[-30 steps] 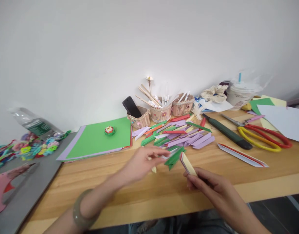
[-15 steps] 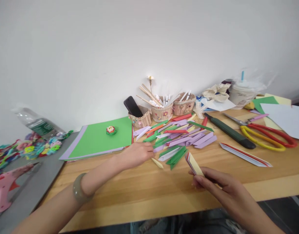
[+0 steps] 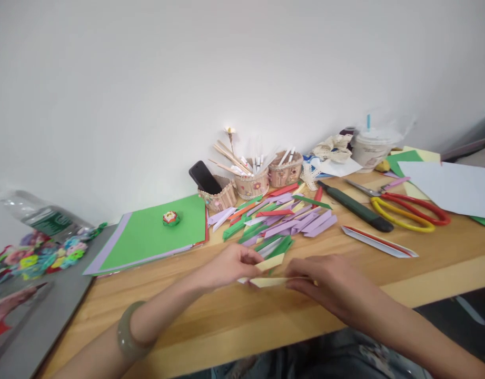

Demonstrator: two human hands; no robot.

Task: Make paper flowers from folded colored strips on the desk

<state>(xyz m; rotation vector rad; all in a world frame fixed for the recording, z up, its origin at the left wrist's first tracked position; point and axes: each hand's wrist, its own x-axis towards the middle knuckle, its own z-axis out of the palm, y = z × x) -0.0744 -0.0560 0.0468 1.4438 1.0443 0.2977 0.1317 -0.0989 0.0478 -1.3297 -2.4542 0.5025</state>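
Left fingers: We have the left hand (image 3: 231,267) with its fingers together, pinched on the left end of one pale yellow strip (image 3: 270,261).
Right fingers: Our right hand (image 3: 331,276) is clamped on the right end of one folded yellow piece (image 3: 268,282); some of its fingers are hidden from us.
Between the hands: The strip lies just beyond the folded piece, its long axis slanting up to the right, while the piece runs nearly level from side to side. We judge the strip nearer the left hand, its free end aimed towards the right. The piece's left tip reaches the left fingers; we cannot tell whether they touch.
Paper heap: Just past the hands we see one heap of folded strips (image 3: 281,225) on the table (image 3: 187,322), too overlapped to count.
Right side: We count one white-and-red folded paper (image 3: 378,242), one green-handled tool (image 3: 363,210) and one pair of scissors (image 3: 384,195).
Left side: One paper flower (image 3: 170,219) sits on a green sheet (image 3: 147,237).
By the wall: We count three baskets (image 3: 252,186) and one phone (image 3: 205,177), leaning in the leftmost.
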